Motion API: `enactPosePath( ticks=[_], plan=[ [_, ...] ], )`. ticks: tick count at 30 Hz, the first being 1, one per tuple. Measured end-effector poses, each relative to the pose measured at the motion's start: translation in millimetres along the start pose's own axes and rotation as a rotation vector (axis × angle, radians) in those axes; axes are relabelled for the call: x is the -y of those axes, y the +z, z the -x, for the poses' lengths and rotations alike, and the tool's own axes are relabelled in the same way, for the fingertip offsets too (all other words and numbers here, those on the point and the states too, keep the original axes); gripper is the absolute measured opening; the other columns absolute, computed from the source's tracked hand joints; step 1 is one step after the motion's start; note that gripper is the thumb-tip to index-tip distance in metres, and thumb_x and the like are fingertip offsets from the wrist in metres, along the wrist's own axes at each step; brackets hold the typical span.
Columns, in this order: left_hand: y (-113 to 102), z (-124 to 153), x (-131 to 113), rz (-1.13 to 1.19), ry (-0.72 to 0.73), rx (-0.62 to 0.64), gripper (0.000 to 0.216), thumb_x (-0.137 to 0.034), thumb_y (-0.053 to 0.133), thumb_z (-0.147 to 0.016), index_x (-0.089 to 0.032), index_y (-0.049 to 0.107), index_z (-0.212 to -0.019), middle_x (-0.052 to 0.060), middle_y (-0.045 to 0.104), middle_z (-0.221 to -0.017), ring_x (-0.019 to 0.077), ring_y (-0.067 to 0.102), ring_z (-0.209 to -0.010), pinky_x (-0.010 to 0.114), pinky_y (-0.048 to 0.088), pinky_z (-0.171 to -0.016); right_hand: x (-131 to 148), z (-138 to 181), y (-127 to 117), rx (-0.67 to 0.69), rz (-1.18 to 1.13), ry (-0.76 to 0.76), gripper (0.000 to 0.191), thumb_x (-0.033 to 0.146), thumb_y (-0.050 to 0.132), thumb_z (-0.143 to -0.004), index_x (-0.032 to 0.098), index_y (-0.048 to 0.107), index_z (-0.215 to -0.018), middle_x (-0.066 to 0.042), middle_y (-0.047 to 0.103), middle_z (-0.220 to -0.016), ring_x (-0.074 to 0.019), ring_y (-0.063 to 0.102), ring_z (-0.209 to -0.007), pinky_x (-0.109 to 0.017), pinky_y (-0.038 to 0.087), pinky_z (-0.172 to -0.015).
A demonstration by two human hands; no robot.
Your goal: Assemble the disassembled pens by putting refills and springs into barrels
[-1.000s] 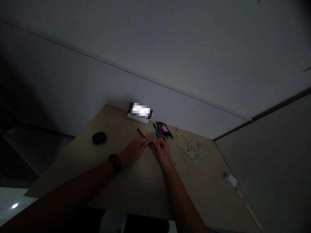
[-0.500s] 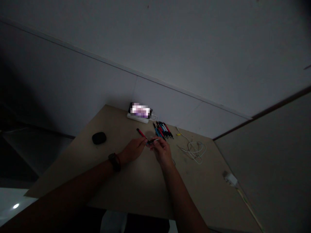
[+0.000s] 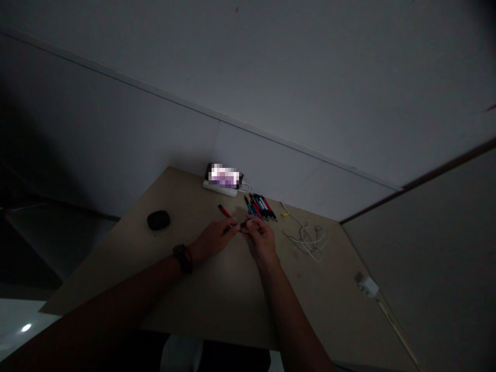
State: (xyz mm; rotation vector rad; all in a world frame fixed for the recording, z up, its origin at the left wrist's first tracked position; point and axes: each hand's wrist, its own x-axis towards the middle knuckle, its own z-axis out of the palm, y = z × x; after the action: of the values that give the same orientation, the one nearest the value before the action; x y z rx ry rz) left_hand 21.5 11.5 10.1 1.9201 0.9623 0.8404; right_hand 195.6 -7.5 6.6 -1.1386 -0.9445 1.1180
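Mid-frame, I see the right hand pinching a slim dark piece; whether the left hand, just beside it, grips anything, I cannot tell.

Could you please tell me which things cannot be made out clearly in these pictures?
All in the head view:
- Small dark piece in the right hand: too small, partly covered by fingers.
- Whatever the left hand may hold: hidden by its fingers.
- Lit screen: content pixelated.
- Pens: overlapping, so uncountable.
- Pale object: cut off by the bottom edge.
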Motion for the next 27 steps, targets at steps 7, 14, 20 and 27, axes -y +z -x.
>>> enactPosePath(
  ticks=[7, 14, 20, 27],
  plan=[
    [0, 1, -1, 0.008, -0.002, 0.003, 0.032, -0.042, 0.047, -0.098, -0.019, 0.069, -0.100, 0.003, 0.072, -0.087, 0.0186, 0.063, -0.078, 0.028, 0.044, -0.071, 3, 2, 1, -0.019, -0.046, -0.031, 0.037, 0.042, 0.088, -0.069, 0.021, 0.077, -0.098, -0.006, 0.078, -0.092, -0.0178, 0.070, -0.078, -0.028, 0.059, -0.067],
    [0, 2, -4, 0.013, -0.031, -0.010, 0.031, -0.042, 0.049, -0.098, -0.019, 0.068, -0.091, 0.000, 0.065, -0.071, 0.0164, 0.059, -0.069, 0.025, 0.040, -0.063, 6, 4, 2, 0.002, -0.115, -0.043, 0.037, 0.041, 0.089, -0.071, 0.023, 0.077, -0.101, -0.004, 0.077, -0.094, -0.0173, 0.070, -0.081, -0.028, 0.060, -0.068],
    [-1, 4, -8, 0.021, -0.031, -0.019, 0.030, -0.039, 0.047, -0.099, -0.019, 0.065, -0.085, -0.002, 0.059, -0.064, 0.0150, 0.057, -0.065, 0.025, 0.039, -0.062, 9, 4, 4, -0.039, -0.142, -0.040, 0.039, 0.041, 0.091, -0.066, 0.023, 0.078, -0.098, -0.004, 0.077, -0.091, -0.0171, 0.069, -0.080, -0.026, 0.059, -0.064],
    [-1, 3, -7, 0.025, -0.016, -0.024, 0.029, -0.038, 0.048, -0.098, -0.019, 0.062, -0.082, -0.002, 0.058, -0.063, 0.0151, 0.056, -0.064, 0.026, 0.037, -0.061, 13, 2, 3, -0.110, -0.207, -0.032, 0.036, 0.038, 0.090, -0.066, 0.023, 0.077, -0.095, -0.001, 0.074, -0.087, -0.0132, 0.066, -0.073, -0.023, 0.056, -0.062]
  ],
)
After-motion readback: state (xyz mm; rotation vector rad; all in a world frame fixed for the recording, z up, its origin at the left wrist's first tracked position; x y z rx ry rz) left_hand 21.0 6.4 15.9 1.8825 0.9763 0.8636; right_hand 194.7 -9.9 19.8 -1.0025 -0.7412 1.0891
